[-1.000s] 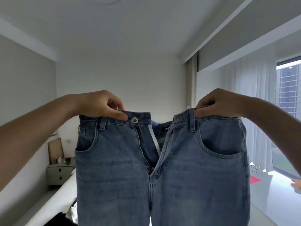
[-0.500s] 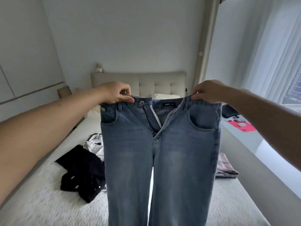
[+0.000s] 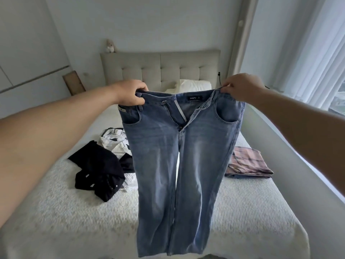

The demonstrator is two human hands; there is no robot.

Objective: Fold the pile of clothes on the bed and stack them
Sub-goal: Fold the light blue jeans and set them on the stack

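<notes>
A pale bedroom with a tufted headboard [image 3: 160, 70] and a sheer-curtained window frames the bed [image 3: 252, 212], its ribbed cover stretching below both outstretched arms. Held between the hands and hanging full length over the mattress is a pair of blue jeans [image 3: 179, 165], fly undone, hems dangling near the foot of the bed. The left hand [image 3: 130, 95] grips one end of the waistband with fingers curled over the denim; the right hand [image 3: 240, 86] pinches the other end. Over the past second the view has tipped from ceiling and wall down to the bed, and the jeans have dropped lower and farther from the camera, which suggests they are being lowered to be laid out for folding. Below the left hand lies the unfolded pile: a black garment [image 3: 97, 165] crumpled over a white printed garment [image 3: 115, 143]. Below the right hand, a folded plaid garment [image 3: 248, 163] begins the stack. No baskets or other containers are in view.
</notes>
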